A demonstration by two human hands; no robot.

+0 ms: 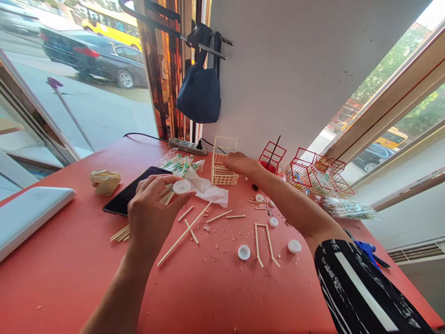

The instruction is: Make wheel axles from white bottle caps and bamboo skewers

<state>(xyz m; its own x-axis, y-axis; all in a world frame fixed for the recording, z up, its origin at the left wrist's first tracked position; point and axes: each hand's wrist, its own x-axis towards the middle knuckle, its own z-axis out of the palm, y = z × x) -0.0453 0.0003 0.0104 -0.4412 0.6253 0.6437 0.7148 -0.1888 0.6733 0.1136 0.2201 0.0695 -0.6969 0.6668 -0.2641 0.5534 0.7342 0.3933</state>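
My left hand (153,208) is raised over the table, pinching a small white round cap (181,187) between thumb and fingers. Farther off, my right hand (241,163) reaches to a small open frame of pale wooden sticks (224,178). Its bent fingers close at the frame's right side, with the fingertips partly hidden. Nearer me lies a U-shaped piece of joined sticks (262,225), between a white cap (244,252) and another white cap (294,246). One long stick (184,233) and several short cut pieces lie left of these.
A dark tablet (121,197) with sticks around it lies on the red table (194,297), near bagged cotton swabs (179,163) and white tissue (212,192). Red stick frames (299,169) stand at the back right. A power strip (187,146) sits by the wall; a blue tool (368,253) lies right.
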